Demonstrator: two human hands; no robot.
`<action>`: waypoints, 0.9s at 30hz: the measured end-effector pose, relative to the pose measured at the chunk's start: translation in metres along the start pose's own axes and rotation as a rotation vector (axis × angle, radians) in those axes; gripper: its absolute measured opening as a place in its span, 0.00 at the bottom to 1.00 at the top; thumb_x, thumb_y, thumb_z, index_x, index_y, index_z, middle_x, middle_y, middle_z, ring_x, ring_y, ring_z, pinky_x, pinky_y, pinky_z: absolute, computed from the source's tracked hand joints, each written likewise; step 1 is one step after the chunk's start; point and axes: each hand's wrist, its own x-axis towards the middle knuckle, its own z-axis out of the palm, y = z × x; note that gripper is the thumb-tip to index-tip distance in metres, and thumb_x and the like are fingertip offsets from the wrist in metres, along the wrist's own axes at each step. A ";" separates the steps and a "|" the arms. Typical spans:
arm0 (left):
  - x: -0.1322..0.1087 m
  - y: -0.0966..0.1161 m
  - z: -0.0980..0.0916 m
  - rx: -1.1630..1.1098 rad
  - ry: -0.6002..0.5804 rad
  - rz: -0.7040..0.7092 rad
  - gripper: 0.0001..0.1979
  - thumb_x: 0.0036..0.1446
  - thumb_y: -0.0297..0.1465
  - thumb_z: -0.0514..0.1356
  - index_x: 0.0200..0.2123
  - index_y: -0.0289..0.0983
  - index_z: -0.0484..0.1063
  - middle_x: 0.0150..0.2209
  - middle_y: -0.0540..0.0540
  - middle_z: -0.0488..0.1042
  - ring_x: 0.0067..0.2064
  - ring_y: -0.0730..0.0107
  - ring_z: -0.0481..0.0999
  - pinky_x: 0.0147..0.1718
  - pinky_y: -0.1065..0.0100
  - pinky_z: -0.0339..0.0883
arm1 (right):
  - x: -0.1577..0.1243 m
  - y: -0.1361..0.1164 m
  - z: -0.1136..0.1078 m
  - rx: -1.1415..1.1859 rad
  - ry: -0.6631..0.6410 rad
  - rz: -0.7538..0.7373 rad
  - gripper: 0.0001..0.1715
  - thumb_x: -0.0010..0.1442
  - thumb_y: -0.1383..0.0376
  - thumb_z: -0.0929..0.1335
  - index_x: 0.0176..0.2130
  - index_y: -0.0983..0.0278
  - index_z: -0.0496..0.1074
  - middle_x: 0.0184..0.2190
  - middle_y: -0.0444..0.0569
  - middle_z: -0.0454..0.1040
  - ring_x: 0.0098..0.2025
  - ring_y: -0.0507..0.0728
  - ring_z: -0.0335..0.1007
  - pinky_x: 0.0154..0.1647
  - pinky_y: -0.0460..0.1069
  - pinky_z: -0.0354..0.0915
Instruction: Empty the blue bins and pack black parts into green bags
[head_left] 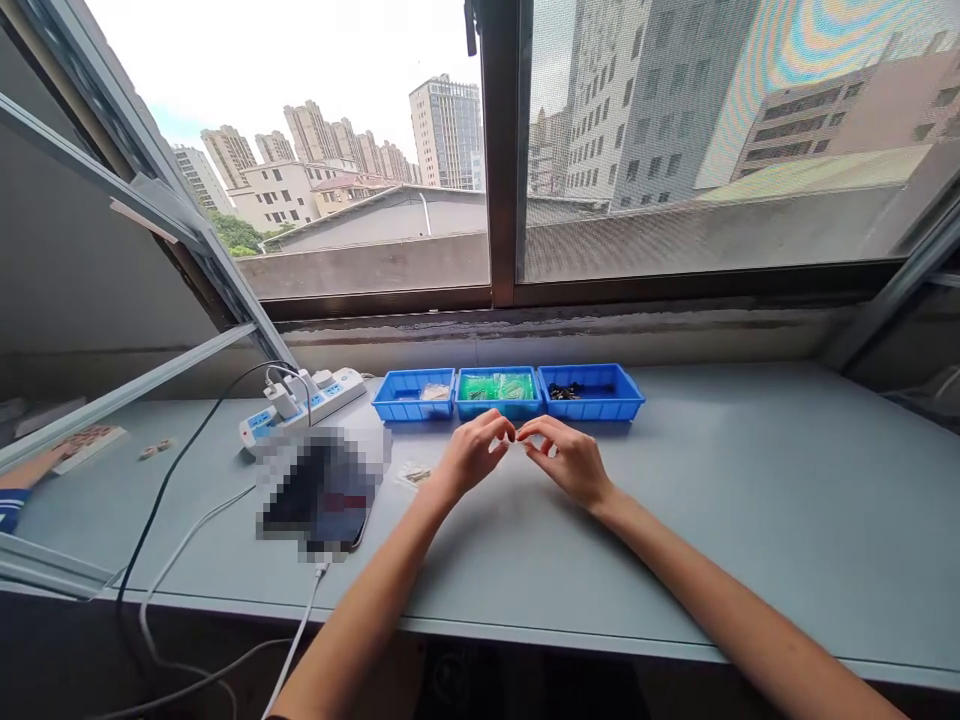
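Note:
My left hand [471, 455] and my right hand [570, 458] meet fingertip to fingertip over the grey table [750, 480], just in front of three blue bins. Both hands pinch a tiny part between them that is too small to name. The left blue bin [414, 394] holds a few small pale pieces. Green packets fill the middle bin [498, 391]. The right bin [592, 391] contains small dark parts. A small clear bag [414, 474] lies on the table beside my left wrist.
A white power strip [304, 404] with plugs and cables sits at the left rear. A blurred phone [324, 492] lies left of my forearm with a white cable trailing off the front edge. Another person's hand [30, 470] shows at far left behind a window frame.

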 end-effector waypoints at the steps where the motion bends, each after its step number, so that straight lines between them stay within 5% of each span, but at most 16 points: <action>1: 0.000 0.000 0.000 0.004 0.009 -0.014 0.05 0.52 0.24 0.57 0.32 0.39 0.69 0.31 0.51 0.68 0.31 0.75 0.69 0.31 0.74 0.63 | 0.000 0.001 0.000 0.007 0.013 0.004 0.08 0.54 0.66 0.64 0.30 0.59 0.73 0.35 0.43 0.76 0.22 0.50 0.66 0.25 0.46 0.60; 12: 0.001 0.004 0.001 -0.180 0.199 -0.036 0.04 0.56 0.31 0.56 0.31 0.38 0.69 0.44 0.46 0.71 0.38 0.71 0.72 0.33 0.72 0.65 | 0.000 -0.007 -0.005 0.149 0.185 0.025 0.13 0.56 0.59 0.63 0.25 0.61 0.71 0.39 0.50 0.75 0.23 0.51 0.67 0.22 0.47 0.63; 20: 0.008 -0.012 -0.009 -0.629 0.123 -0.291 0.14 0.46 0.42 0.63 0.27 0.36 0.69 0.26 0.48 0.73 0.28 0.70 0.72 0.27 0.71 0.63 | 0.000 -0.011 0.001 0.360 0.073 0.292 0.17 0.52 0.56 0.64 0.40 0.62 0.66 0.28 0.45 0.75 0.16 0.51 0.66 0.18 0.47 0.64; 23: 0.007 -0.032 -0.025 -0.561 0.380 -0.496 0.11 0.49 0.39 0.61 0.30 0.36 0.70 0.26 0.48 0.73 0.30 0.69 0.73 0.31 0.69 0.64 | -0.001 -0.012 0.002 0.331 0.049 0.280 0.15 0.53 0.56 0.63 0.40 0.61 0.66 0.30 0.45 0.75 0.17 0.50 0.66 0.19 0.47 0.63; 27: 0.000 -0.053 -0.047 -0.133 0.764 -0.808 0.07 0.53 0.33 0.59 0.35 0.37 0.72 0.31 0.46 0.75 0.36 0.65 0.72 0.35 0.66 0.64 | -0.003 -0.014 0.003 0.281 0.015 0.260 0.15 0.53 0.56 0.62 0.38 0.60 0.67 0.30 0.46 0.75 0.18 0.51 0.67 0.20 0.47 0.62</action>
